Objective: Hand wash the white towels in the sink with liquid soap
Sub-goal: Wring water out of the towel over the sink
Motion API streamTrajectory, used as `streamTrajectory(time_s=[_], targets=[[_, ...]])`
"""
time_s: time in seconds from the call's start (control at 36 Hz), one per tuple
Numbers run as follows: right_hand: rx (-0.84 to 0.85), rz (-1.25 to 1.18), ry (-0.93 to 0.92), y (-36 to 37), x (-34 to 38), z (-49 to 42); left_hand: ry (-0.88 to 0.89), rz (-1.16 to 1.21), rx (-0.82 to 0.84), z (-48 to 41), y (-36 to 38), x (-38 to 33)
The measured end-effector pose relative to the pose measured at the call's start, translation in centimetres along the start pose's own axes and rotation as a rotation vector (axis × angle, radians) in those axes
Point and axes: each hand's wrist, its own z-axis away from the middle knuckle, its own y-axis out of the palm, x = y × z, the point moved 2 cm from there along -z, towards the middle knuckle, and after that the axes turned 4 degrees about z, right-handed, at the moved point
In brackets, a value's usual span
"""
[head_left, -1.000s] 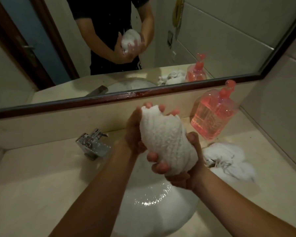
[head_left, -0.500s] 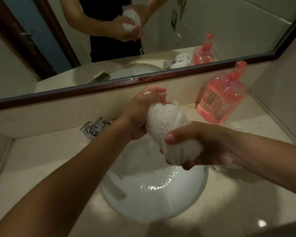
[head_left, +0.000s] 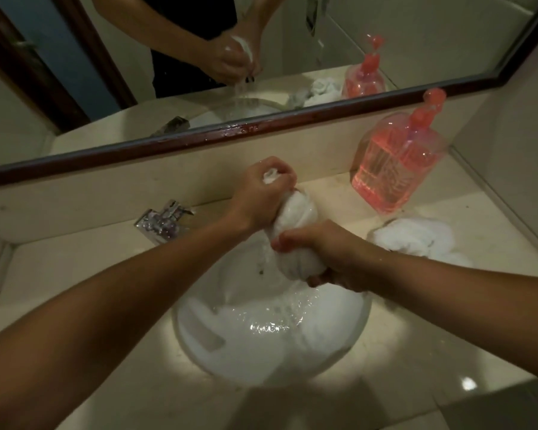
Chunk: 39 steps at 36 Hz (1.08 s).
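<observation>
Fingers: both sets curled fully shut around 1 white towel (head_left: 295,234); the left hand (head_left: 261,197) clamps its upper end, with a tuft of cloth poking out above the fist, and the right hand (head_left: 326,256) clamps the lower end.
Towel position: held twisted in the air above the sink (head_left: 199,333), tilted from upper left to lower right, with water running off it into the basin.
Second towel: a bunched white towel on the counter (head_left: 416,240), just beside the right forearm and near the soap bottle (head_left: 398,162).
Splash risk: the wringing looks forceful, so water could spray past the rim onto the counter (head_left: 59,274), which I judge would leave it slippery.
Slip risk: wet cloth could slide out of 1 fist and drop into the basin water, undoing the wringing.
Elbow risk: the right arm passes close over the counter towel and could drag it toward the edge.
Bottle risk: it stands well behind the hands, so a knock seems unlikely unless the right hand swings back.
</observation>
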Motion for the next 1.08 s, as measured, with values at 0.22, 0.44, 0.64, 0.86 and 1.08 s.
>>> streamTrajectory(time_s=[0.22, 0.44, 0.64, 0.86, 1.08], targets=[[-0.125, 0.324, -0.235, -1.4, 0.8, 0.9, 0.064, 0.105, -0.151, 0.8, -0.6, -0.4], [-0.469, 1.070, -0.803, -1.9, -0.8, -0.9, -0.470, 0.550, -0.513, 1.5, -0.5, 0.7], [-0.746, 1.427, -0.970, -2.7, 0.0, -2.0, -0.700, 0.937, -0.272, -0.1, -0.7, 4.9], [-0.424, 0.922, -0.634, -3.8, 3.6, -0.3, -0.468, 0.579, -0.004, 2.7, -2.1, -3.4], [0.663, -0.421, -0.170, -1.4, 1.9, 2.4, -0.190, 0.870, 0.050, 3.2, -4.5, -2.2]])
